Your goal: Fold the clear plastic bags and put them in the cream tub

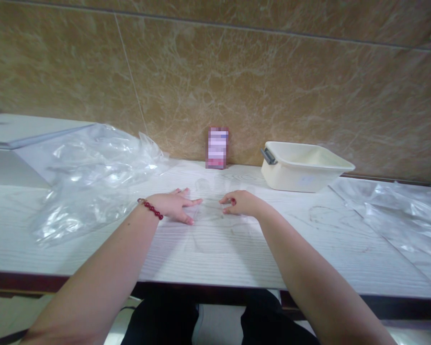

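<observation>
My left hand (177,206) lies palm down on the white wood-grain table (301,249), its fingers spread. A beaded red bracelet (151,209) circles that wrist. Across from it, my right hand (242,203) rests low over the tabletop; thumb and index finger point left with a gap between them, and the other fingers curl under. I see nothing held in it. Between and beneath both hands lies a thin, see-through sheet of plastic (210,235), flat on the table; its edges are faint, and I cannot tell whether it is a bag.
Crumpled clear plastic bags (96,177) lie at left against a white box (14,165). A cream plastic bin (298,177) with a grey handle stands at back right. More clear plastic (405,215) lies far right. A phone-like object (217,148) leans against the marbled wall (187,81).
</observation>
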Action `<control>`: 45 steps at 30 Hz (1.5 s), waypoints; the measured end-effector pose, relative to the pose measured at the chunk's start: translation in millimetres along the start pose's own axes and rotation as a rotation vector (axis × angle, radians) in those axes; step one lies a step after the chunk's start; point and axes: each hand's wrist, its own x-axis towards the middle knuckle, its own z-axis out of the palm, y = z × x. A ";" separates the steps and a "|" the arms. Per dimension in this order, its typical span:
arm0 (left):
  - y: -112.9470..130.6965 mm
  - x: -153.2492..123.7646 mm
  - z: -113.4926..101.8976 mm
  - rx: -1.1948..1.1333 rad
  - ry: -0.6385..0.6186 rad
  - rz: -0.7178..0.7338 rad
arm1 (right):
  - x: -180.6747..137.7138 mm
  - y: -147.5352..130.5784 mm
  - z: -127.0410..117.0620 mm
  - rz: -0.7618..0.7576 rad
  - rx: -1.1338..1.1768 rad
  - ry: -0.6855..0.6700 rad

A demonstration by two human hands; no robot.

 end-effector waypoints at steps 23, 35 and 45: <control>5.4 23.0 8.8 0.071 0.442 0.314 | 7.3 82.4 -10.7 0.529 -0.098 0.289; 11.0 27.7 12.3 -0.045 0.458 0.343 | 4.6 66.1 -14.6 0.523 0.081 0.354; 47.4 37.6 7.6 -0.196 0.571 0.317 | 10.5 59.9 -14.8 0.517 0.472 0.365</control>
